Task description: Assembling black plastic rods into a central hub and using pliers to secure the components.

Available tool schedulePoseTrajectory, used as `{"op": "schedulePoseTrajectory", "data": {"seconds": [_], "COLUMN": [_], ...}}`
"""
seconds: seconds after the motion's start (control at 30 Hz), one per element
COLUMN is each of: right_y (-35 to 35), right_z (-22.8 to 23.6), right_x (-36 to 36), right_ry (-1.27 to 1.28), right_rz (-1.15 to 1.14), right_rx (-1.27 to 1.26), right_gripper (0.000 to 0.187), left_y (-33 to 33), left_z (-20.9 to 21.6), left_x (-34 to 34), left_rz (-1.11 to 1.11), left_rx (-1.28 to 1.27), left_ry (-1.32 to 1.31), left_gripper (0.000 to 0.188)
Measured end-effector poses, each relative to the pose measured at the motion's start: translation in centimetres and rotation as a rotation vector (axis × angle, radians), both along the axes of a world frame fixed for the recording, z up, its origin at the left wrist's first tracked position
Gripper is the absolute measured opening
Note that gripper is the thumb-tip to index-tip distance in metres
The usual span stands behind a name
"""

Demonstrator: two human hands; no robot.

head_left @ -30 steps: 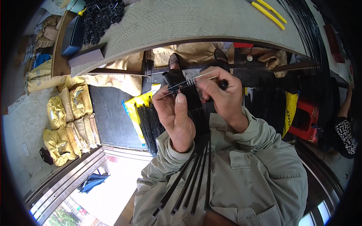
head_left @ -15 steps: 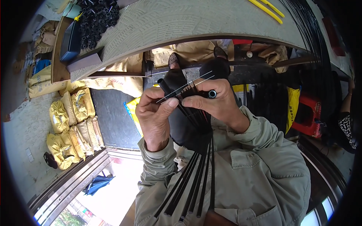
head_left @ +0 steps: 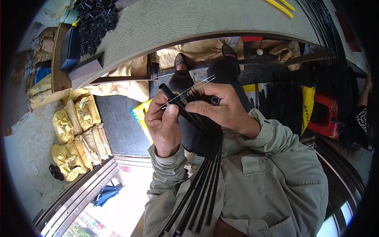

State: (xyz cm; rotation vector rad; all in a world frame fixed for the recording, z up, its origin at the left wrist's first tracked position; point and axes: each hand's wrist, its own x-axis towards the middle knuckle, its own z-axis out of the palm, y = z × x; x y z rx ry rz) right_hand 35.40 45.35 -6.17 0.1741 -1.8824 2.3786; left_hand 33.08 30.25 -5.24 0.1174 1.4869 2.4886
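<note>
A bundle of thin black ribs [head_left: 199,189], like an umbrella frame's, runs from my hands down over my lap. Their upper ends gather by a short black tube [head_left: 167,92] that tilts up to the left. My left hand [head_left: 162,128] is closed at the tube's lower end, thumb pressed against the fingers. My right hand [head_left: 227,106] pinches the rib ends, thumb on top and fingers curled behind. A thin silvery wire [head_left: 204,80] slants across the rib ends between both hands. Beside the right fingers shows a round hollow black end [head_left: 215,101]. The fingers partly hide the joint.
A grey workbench [head_left: 189,19] curves ahead, with a heap of small black parts [head_left: 96,23], yellow-handled pliers [head_left: 281,8] and black wires [head_left: 321,27]. Yellow sacks [head_left: 79,134] lie at left. A red stool [head_left: 323,118] and another person's arm [head_left: 365,94] are at right.
Both hands have moved slightly left with the ribs and tube. The lower ends of the ribs have drawn closer together. My right fingers have shifted over the rib ends.
</note>
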Motion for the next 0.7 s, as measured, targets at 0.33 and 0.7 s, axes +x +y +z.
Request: {"op": "schedulePoseTrajectory", "data": {"seconds": [0.33,0.7], "right_y": [0.0,6.8], "right_z": [-0.1,6.2], "right_x": [-0.3,-5.7], "right_ry": [-0.133,0.408], "right_rz": [0.121,-0.352], "right_rx": [-0.15,0.275], "right_gripper": [0.019,0.039], "left_y": [1.2,3.8], "left_z": [-1.5,0.2], "left_x": [1.1,1.1], "left_rz": [0.107,0.122], "left_rx": [0.169,0.301], "left_ry": [0.0,-0.207], "left_gripper": [0.028,0.019]}}
